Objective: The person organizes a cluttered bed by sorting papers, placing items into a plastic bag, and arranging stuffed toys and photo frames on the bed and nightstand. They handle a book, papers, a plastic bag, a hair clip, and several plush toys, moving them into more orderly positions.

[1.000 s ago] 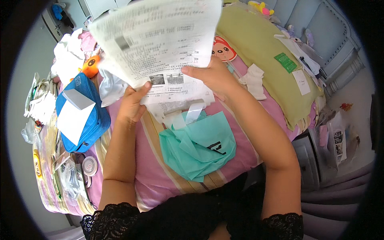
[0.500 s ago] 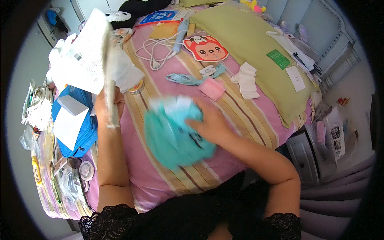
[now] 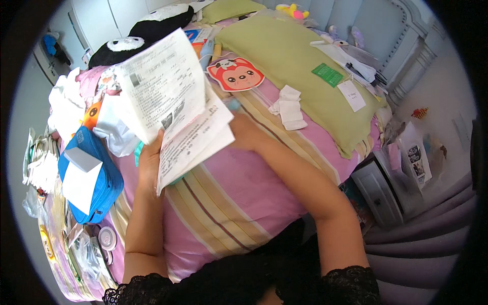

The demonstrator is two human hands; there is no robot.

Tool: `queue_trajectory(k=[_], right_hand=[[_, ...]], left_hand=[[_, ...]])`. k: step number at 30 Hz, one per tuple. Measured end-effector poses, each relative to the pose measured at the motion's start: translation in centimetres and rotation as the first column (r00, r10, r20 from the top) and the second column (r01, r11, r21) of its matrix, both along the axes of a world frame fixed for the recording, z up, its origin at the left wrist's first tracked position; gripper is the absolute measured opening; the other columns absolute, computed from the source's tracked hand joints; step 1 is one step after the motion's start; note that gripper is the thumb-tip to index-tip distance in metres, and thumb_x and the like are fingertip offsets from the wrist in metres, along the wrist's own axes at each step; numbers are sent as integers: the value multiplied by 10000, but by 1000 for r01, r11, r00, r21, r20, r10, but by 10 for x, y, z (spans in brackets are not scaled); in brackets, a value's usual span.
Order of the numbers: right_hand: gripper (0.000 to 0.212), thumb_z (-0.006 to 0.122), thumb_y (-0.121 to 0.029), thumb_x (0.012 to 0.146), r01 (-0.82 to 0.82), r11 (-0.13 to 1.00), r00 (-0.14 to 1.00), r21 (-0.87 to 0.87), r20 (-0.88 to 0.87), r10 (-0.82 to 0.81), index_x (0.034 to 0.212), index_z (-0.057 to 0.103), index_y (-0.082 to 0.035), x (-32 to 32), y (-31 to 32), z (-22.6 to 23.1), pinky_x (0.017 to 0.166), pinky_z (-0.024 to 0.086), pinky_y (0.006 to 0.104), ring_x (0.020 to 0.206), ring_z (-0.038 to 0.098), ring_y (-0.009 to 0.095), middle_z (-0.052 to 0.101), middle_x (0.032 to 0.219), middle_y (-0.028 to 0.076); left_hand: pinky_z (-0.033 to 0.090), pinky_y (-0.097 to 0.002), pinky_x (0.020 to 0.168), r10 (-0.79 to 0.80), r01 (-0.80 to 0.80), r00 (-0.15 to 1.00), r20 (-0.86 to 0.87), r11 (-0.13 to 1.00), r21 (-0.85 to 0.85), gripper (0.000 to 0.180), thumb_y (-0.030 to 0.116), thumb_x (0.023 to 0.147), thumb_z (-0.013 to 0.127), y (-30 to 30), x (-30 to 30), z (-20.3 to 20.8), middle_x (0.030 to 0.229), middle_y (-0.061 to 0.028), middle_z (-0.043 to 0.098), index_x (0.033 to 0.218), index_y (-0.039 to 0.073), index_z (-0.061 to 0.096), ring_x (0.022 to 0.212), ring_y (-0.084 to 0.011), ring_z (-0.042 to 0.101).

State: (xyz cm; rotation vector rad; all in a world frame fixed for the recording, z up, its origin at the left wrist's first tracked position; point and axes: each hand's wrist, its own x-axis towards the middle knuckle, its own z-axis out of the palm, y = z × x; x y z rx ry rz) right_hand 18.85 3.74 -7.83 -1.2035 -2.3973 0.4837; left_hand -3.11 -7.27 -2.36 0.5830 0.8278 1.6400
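Head view: papers (image 3: 175, 104) seemingly hide part of the right hand (image 3: 245, 133).

The papers (image 3: 162, 81) I see are white, lined with dark print. Beneath them the bedspread (image 3: 249, 188) runs pink, crossed by bands of yellow and tan with a thin brown stripe. The pillow (image 3: 284, 66) is plain olive green, the zipped bag (image 3: 110, 178) bright blue, the plush toy (image 3: 168, 20) black and white. A red animal-face cutout (image 3: 236, 75) has a paler pinkish muzzle; the headboard (image 3: 351, 20) is soft grey-blue, the lace sleeve (image 3: 353, 287) black.
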Motion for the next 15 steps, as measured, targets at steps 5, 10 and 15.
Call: queue_trajectory(k=[5,10,15], right_hand=[[389,657,-293,708,370,895,928,249,-144,-344,1005,615,-45,42,-6,48,883,427,402,948,552,335,592,972,180],[298,636,-280,688,507,745,818,433,29,-574,881,632,-52,113,14,11,779,461,399,903,577,277,615,888,150],[280,627,-261,689,598,792,801,123,-103,-589,856,652,-37,109,4,37,664,490,375,752,616,284,627,775,159]], left_hand=[[279,-252,470,-612,378,635,471,778,501,459,185,906,415,-2,-48,-7,838,-120,514,1315,3,315,494,-137,401],[295,-247,477,-597,355,643,481,788,503,449,154,899,413,1,-40,-1,805,-111,490,1305,-12,320,488,-135,394],[307,-240,462,-540,315,711,451,817,482,438,116,910,387,3,-49,-11,815,-100,493,1327,7,306,481,-125,381]])
